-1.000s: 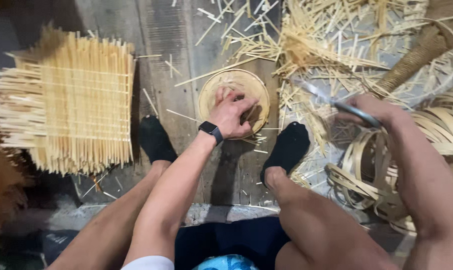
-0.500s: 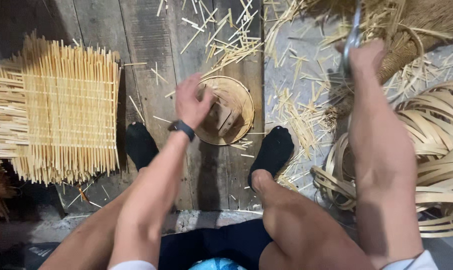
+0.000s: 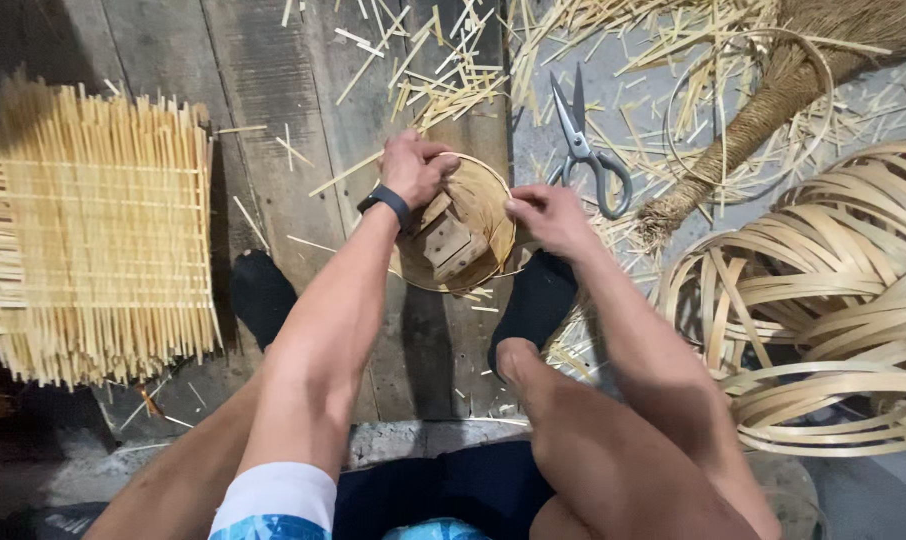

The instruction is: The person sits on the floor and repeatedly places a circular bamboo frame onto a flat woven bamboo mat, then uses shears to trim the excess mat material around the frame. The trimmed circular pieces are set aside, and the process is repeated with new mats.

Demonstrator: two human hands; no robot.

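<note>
1. The small round woven basket [image 3: 460,232] stood tilted on the plank floor [image 3: 273,90] between the person's two dark-socked feet [image 3: 263,290], its opening turned toward the camera, with a pale block visible inside.
2. The left hand [image 3: 413,168] was closed over the basket's far-left rim, fingers curled in a grip; a dark watch [image 3: 385,203] sat on that wrist.
3. The right hand [image 3: 545,215] pinched the basket's right rim between thumb and fingertips.
4. A pair of scissors [image 3: 585,140] lay just right of the basket, blades pointing away, amid loose bamboo splints [image 3: 443,70].
5. A flat woven mat [image 3: 98,235] lay well left of the basket; coiled bamboo strips [image 3: 823,300] sat well to its right.
6. Risk, as judged: uneven pressure from the two grips could buckle the thin rim; splint ends could prick fingers; the scissors lay near the right foot.
</note>
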